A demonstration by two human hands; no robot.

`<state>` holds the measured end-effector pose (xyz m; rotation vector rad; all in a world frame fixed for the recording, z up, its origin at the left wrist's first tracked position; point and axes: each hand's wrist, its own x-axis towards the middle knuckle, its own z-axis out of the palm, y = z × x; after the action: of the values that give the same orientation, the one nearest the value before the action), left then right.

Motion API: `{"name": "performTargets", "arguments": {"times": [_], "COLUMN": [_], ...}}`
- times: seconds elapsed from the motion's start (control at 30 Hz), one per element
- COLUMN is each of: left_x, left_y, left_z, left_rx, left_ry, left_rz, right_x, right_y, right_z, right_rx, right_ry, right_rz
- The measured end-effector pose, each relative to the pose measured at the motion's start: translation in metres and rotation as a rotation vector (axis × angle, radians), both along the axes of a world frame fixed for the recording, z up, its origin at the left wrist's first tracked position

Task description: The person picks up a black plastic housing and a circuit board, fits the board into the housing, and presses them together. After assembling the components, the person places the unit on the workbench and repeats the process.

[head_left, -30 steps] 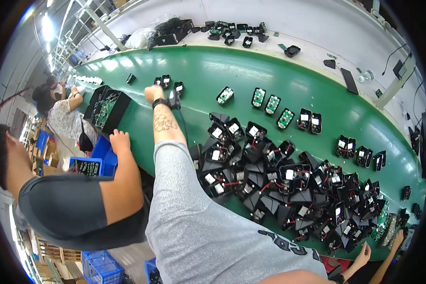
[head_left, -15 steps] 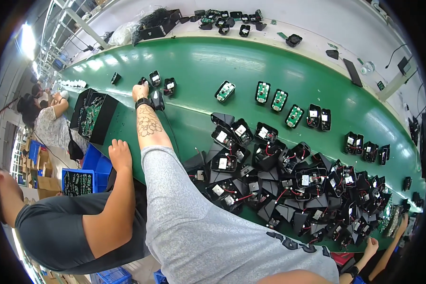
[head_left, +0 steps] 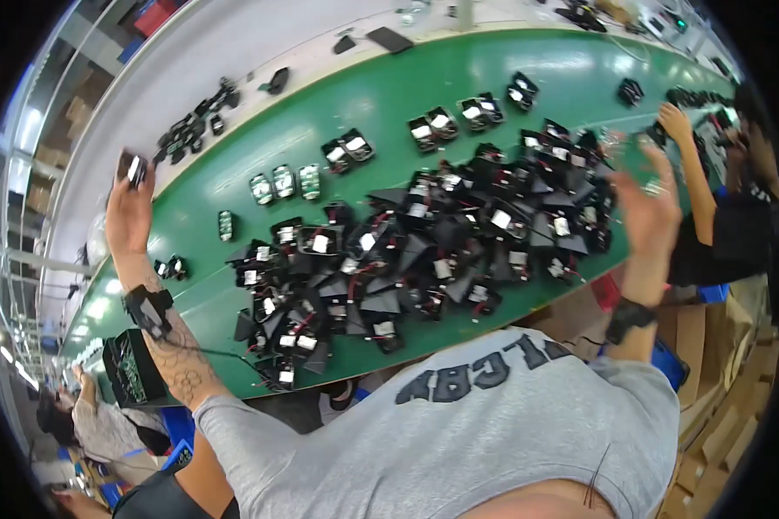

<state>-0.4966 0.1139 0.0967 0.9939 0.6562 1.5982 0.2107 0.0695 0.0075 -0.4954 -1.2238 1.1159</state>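
My left hand [head_left: 130, 216], palm toward me, is raised above the left part of the green worktop, with its fingers closed around a small black plastic housing [head_left: 133, 169] that has a white piece in it. On the other side, my right hand [head_left: 647, 208] is lifted beyond the right end of a heap of black housings [head_left: 411, 251]. It is blurred, but its fingers look spread and nothing shows in them. The heaped housings have white pieces inside and thin red wires. Both wrists wear black straps.
Housings with green circuit boards [head_left: 284, 182] and pairs with white pieces [head_left: 433, 128] stand in a row across the green worktop [head_left: 381, 86]. A black box of boards [head_left: 123, 370] sits at the left. At the right, a co-worker's hand [head_left: 675, 121] reaches over the table. Cartons [head_left: 718, 406] stand behind.
The view has swung to the right. My left hand has risen from the housings at the far left, now gripping one. My right hand has lifted from beside the heap's right end.
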Motion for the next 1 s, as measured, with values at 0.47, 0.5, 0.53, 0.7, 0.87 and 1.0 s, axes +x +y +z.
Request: {"name": "performTargets", "arguments": {"times": [0.47, 0.5, 0.53, 0.7, 0.87, 1.0], "left_x": [0.417, 0.419, 0.420, 0.427, 0.426, 0.424], "left_y": [-0.102, -0.102, -0.102, -0.102, -0.102, -0.103], "left_z": [-0.075, -0.081, -0.087, -0.088, -0.088, -0.087], "left_rx": [-0.239, -0.245, -0.233, -0.213, -0.175, -0.229], "left_ry": [0.109, 0.109, 0.110, 0.100, 0.160, 0.150], "left_rz": [-0.360, -0.360, -0.327, -0.232, -0.185, -0.189], "right_x": [-0.099, -0.098, -0.096, -0.099, -0.104, -0.099], "right_y": [-0.032, -0.032, -0.031, -0.026, -0.025, -0.021], "right_z": [-0.028, -0.031, -0.038, -0.048, -0.046, -0.042], "right_rx": [-0.226, -0.179, -0.157, -0.038, -0.024, 0.104], "right_ry": [0.183, 0.197, 0.181, 0.110, 0.114, -0.060], "right_rz": [0.326, 0.319, 0.314, 0.290, 0.310, 0.236]}}
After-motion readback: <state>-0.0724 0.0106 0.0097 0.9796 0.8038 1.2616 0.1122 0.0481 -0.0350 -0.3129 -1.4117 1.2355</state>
